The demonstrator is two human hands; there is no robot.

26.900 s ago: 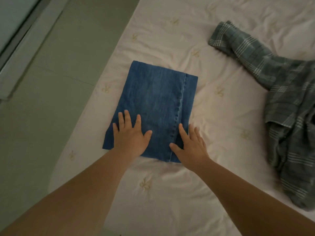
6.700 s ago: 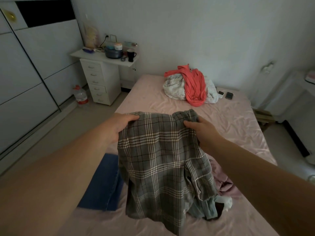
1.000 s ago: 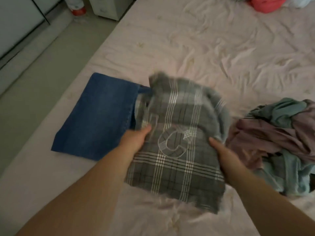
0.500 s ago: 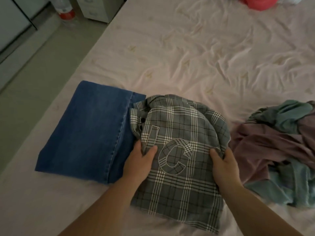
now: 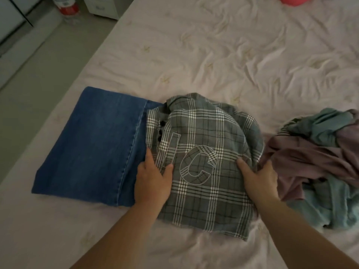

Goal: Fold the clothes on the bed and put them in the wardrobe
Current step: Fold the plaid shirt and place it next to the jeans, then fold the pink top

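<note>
A grey plaid shirt (image 5: 204,158) with outlined letters lies bunched on the pale pink bed (image 5: 213,55). My left hand (image 5: 152,179) grips its left edge, thumb on top of the cloth. My right hand (image 5: 258,179) grips its right edge, thumb over the fabric. Folded blue jeans (image 5: 93,146) lie flat just left of the shirt, whose upper left corner overlaps them. A loose heap of mauve and teal clothes (image 5: 320,158) sits at the right, touching the shirt.
The bed's left edge runs diagonally beside a bare grey-green floor (image 5: 29,84). A bottle with a red label (image 5: 67,5) and a white drawer unit (image 5: 104,6) stand at the top left. A red garment (image 5: 293,0) shows at the far top edge.
The plaid shirt came down from mid-air onto the bed beside the jeans. Both hands kept hold of its sides and have settled lower with it.
</note>
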